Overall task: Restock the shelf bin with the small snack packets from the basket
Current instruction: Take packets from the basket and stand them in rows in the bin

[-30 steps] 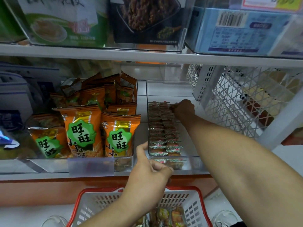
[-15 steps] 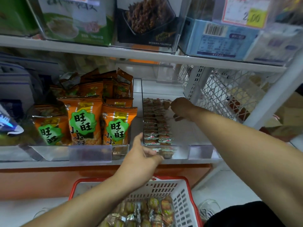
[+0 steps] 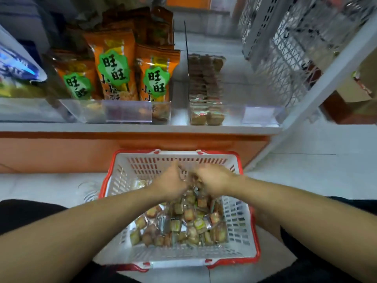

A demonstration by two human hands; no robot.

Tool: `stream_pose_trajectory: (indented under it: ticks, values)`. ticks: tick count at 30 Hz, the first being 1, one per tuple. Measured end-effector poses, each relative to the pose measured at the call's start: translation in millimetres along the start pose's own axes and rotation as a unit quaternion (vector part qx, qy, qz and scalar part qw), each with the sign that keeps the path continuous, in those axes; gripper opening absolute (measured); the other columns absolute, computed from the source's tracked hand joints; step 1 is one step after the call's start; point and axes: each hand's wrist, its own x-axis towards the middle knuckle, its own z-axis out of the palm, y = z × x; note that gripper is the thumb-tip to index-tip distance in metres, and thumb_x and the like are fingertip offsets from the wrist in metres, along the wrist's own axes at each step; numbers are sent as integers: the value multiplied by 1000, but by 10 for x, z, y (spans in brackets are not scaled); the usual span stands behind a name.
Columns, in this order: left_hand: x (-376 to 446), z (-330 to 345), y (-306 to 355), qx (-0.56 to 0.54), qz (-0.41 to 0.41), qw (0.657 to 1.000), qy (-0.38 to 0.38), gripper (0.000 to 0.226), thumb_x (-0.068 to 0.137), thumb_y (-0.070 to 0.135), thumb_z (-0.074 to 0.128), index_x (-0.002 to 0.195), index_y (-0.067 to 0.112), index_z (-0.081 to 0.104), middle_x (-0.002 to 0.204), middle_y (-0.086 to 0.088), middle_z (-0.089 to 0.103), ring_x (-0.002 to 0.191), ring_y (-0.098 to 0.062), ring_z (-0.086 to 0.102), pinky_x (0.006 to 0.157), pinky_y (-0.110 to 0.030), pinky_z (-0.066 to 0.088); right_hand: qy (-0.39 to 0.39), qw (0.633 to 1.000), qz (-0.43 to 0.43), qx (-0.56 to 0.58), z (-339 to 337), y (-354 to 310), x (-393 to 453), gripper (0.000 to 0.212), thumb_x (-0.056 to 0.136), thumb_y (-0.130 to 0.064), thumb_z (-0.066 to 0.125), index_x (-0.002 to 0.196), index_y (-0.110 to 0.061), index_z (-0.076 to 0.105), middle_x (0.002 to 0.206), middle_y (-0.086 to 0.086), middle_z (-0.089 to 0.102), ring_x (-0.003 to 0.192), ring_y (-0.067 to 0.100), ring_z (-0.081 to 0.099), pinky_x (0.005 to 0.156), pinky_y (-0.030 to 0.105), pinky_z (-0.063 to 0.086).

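A white basket with a red rim (image 3: 239, 237) sits on the floor below the shelf, holding a heap of small snack packets (image 3: 183, 221). My left hand (image 3: 170, 184) and my right hand (image 3: 213, 181) are both down in the basket at the far side of the heap, close together, fingers curled among the packets. Motion blur hides whether either hand has a packet in its grip. On the shelf above stands the clear shelf bin (image 3: 257, 114), with rows of the same packets (image 3: 205, 86) along its left side and bare bottom on its right.
Orange snack bags (image 3: 114, 68) fill the clear bin to the left. A white wire rack (image 3: 285, 58) stands right of the shelf bin. The shelf's white front edge (image 3: 122, 127) has an orange panel beneath it. Pale floor tiles surround the basket.
Both hands left the shelf bin and dropped into the basket. The view tilted down, so the upper shelf is out of sight and the basket fills the lower frame.
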Motion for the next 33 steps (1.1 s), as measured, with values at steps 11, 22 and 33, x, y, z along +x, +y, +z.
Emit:
stream_pose_trajectory:
  ticks: [11, 22, 33]
  values:
    - [164, 470, -1246, 286, -91, 929, -218, 37, 86, 28, 70, 117, 13, 58, 116, -11, 71, 103, -28, 70, 87, -37, 57, -201, 977, 74, 23, 1612, 293, 72, 120, 80, 8, 63, 153, -50, -12, 169, -1, -1, 150, 32, 26, 105, 45, 48]
    - [343, 1551, -1472, 267, -96, 947, -150, 80, 84, 49, 69, 152, 32, 31, 149, -8, 30, 131, -34, 47, 105, -48, 49, -138, 989, -4, 55, 2087, 232, 281, 76, 77, -13, 71, 140, -34, 34, 140, 6, 33, 122, 33, 49, 94, 48, 51]
    - [570, 1389, -1443, 102, -97, 986, -91, 25, 92, 13, 65, 115, 20, 68, 122, -8, 65, 106, -23, 66, 88, -30, 54, -180, 961, 59, 200, 1911, 350, 341, 48, 88, -9, 67, 126, -36, 54, 134, 2, 54, 121, 26, 54, 98, 40, 47]
